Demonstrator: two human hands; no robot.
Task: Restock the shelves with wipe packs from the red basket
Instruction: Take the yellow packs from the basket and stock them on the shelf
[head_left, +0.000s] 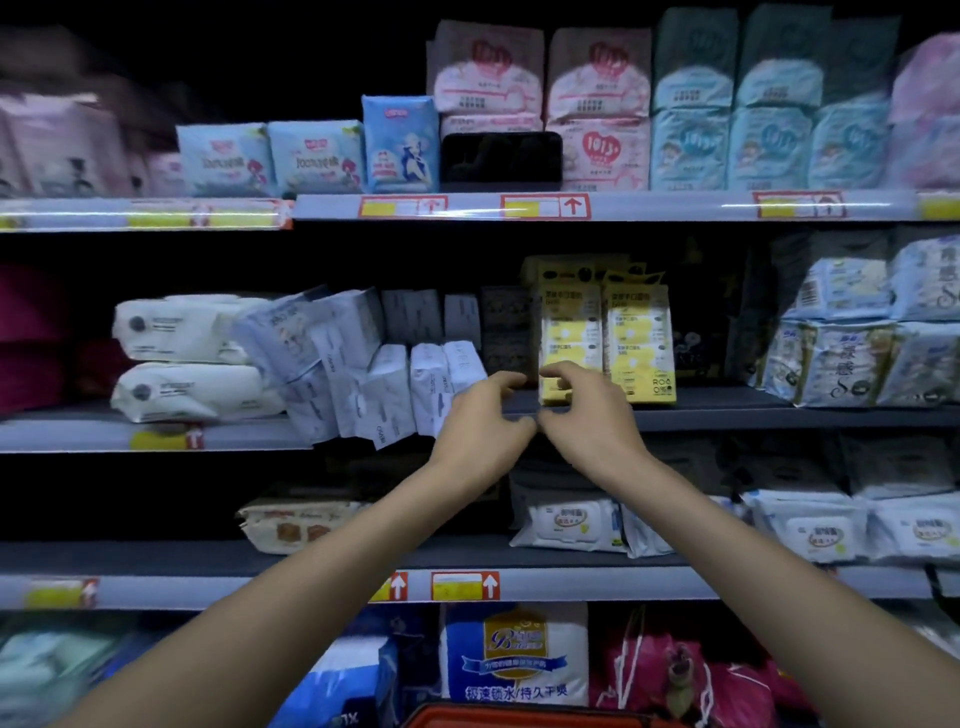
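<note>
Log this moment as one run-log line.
site: middle shelf | left hand: fingers curled, by white packs | right hand: fingers curled, before yellow packs | grip: unclear | red basket: bottom edge

We stretch both arms out, left hand (483, 431) just beside right hand (589, 415) at the middle shelf (779, 415) edge, fingers (558, 370) half-curled.

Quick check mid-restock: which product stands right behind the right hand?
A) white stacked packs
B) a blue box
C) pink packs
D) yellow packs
D: the right hand reaches in at the foot of the upright yellow packs standing on the middle shelf, overlapping the bottom of the left one.
</note>
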